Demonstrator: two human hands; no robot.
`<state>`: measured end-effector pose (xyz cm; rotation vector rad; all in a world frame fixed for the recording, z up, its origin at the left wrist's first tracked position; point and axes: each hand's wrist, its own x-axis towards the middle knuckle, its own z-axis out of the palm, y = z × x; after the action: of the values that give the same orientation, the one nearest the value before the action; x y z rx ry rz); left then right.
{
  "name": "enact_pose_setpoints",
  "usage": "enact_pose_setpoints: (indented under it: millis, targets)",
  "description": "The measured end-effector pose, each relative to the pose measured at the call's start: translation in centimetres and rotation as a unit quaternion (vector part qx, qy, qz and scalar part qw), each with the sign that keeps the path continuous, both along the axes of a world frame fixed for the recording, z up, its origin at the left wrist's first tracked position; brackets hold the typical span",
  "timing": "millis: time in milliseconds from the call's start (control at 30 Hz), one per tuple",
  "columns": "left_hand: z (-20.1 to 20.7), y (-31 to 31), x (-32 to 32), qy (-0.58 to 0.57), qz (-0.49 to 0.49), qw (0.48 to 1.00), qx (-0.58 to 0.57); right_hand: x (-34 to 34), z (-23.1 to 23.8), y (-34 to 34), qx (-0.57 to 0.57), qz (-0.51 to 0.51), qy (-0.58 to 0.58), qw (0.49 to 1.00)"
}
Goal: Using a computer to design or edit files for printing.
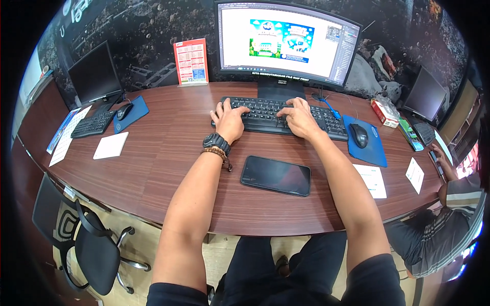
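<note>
A black keyboard (265, 123) lies on the brown desk in front of a lit curved monitor (235, 41). My left hand (229, 122) rests on its left part, fingers spread over the keys; a black watch and a beaded bracelet circle that wrist. Over the right-middle keys is my right hand (301, 120), its fingers bent but apart. Neither hand grips anything. Between my forearms a dark smartphone (276, 176) lies flat, its screen black. Right of the keyboard, a black mouse (359, 135) sits on a blue mouse pad (371, 154).
At left are a dark monitor (95, 71), another keyboard (93, 125) and white paper (111, 146). A red-framed calendar stand (192, 62) stands behind. At right are a small box (385, 112) and a seated person (449, 224) holding a phone-like object. An office chair (97, 255) stands lower left.
</note>
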<state>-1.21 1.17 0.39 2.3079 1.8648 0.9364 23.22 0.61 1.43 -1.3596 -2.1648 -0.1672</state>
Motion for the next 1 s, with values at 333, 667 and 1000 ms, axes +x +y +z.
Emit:
enact_pose_setpoints:
  millis: [333, 667, 1000]
  targets:
    - [-0.5, -0.4, 0.2, -0.015, 0.056, 0.997, 0.046, 5.8, -1.2, -3.0, 0.034, -0.058, 0.022, 0.997]
    - [-0.1, -0.7, 0.3, 0.031, 0.028, 0.999, -0.014, 6.0, -1.5, -3.2, 0.058, -0.057, 0.008, 0.997]
    - [0.1, -0.8, 0.6, 0.024, 0.026, 0.999, -0.029, 5.1, -1.4, -3.5, 0.004, -0.121, -0.03, 0.992]
